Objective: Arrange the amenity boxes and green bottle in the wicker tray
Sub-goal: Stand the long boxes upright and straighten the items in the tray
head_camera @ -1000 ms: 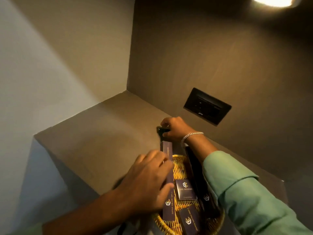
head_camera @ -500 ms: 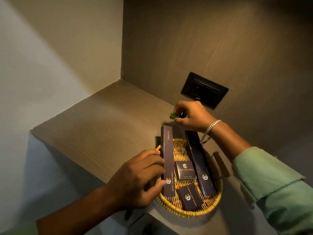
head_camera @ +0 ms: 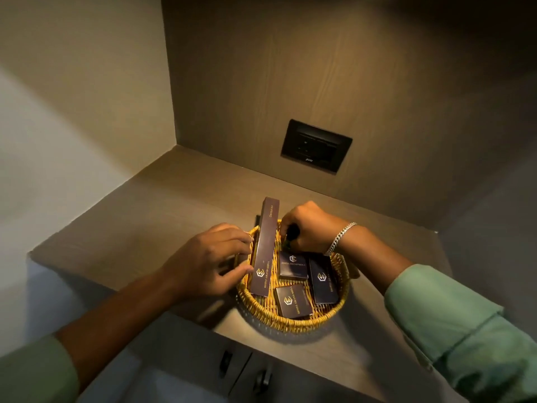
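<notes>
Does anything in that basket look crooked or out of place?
Yes. The long box marked Dental Kit is too long for the wicker tray: its far end sticks out over the rim, propped at a slant. The smaller boxes lie flat inside.

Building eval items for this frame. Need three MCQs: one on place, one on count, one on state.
1. Where does the long box lie?
A. left side of the wicker tray, far end over the rim
B. on the shelf beside it
C. under the socket

2. How many dark boxes show in the tray?
A. two
B. four
C. six

3. The right hand is:
A. open, flat on the shelf
B. closed on a small dark item
C. out of view

Key: 1 A, end juts past rim; 2 B, four logos visible; 3 B, fingers curled round it.
</notes>
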Demonstrator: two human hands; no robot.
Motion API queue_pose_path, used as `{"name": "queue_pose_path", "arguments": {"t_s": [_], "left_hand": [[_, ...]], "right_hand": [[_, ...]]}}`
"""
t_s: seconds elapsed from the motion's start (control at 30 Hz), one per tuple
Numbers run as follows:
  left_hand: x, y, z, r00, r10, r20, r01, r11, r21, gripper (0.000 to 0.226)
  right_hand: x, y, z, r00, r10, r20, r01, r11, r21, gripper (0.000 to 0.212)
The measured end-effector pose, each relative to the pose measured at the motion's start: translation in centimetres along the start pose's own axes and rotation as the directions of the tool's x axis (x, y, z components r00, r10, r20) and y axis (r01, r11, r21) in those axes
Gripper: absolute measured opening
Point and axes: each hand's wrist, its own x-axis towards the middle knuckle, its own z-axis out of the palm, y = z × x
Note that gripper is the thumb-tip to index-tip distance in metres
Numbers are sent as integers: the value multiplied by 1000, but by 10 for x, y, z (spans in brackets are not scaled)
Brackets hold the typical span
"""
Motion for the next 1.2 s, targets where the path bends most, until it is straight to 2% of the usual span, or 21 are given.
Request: {"name": "queue_pose_path", "arguments": {"t_s": [0.2,0.37,0.43,0.53,0.63,0.73,0.8,0.9,1.0,1.13,1.2], "left_hand": [[-1,-1,0,999,-29,-22,29,999,-23,33],[-1,-6,-1,999,-46,-23,45,999,-31,35],[0,-8,-3,998,-55,-28,55,998,-31,36],[1,-10,-4,997,-65,-35,64,998,-26,37],[2,-12,-4,996,-78,-39,77,997,-22,37],[5,-19,-6,992,-108,-69,108,994,-4,36],[8,-23,-7,986,-125,-106,125,992,-7,31],[12,-26,-4,982,-132,-138,127,991,-46,18],[13,-34,-4,977,-158,-141,141,982,-122,24],[16,-42,-2,969,-200,-143,172,968,-185,22],[19,-41,-2,969,-201,-144,173,967,-189,17]], "right_hand": [[5,-5,0,998,30,59,-28,999,-38,16],[3,-9,-2,997,45,63,-42,998,-54,33],[-3,-7,-6,997,74,17,-73,997,-12,47],[-26,2,-18,972,167,-163,-133,970,204,52],[-67,17,-11,856,304,-419,-168,928,331,35],[-104,20,31,669,458,-585,-289,886,363,16],[-114,10,63,586,557,-588,-291,822,489,13],[-110,-5,90,500,643,-580,-209,740,640,11],[-100,-13,96,385,701,-600,-213,700,681,13],[-87,-17,94,305,732,-608,-308,681,665,17],[-84,-22,89,291,751,-592,-355,660,663,18]]}}
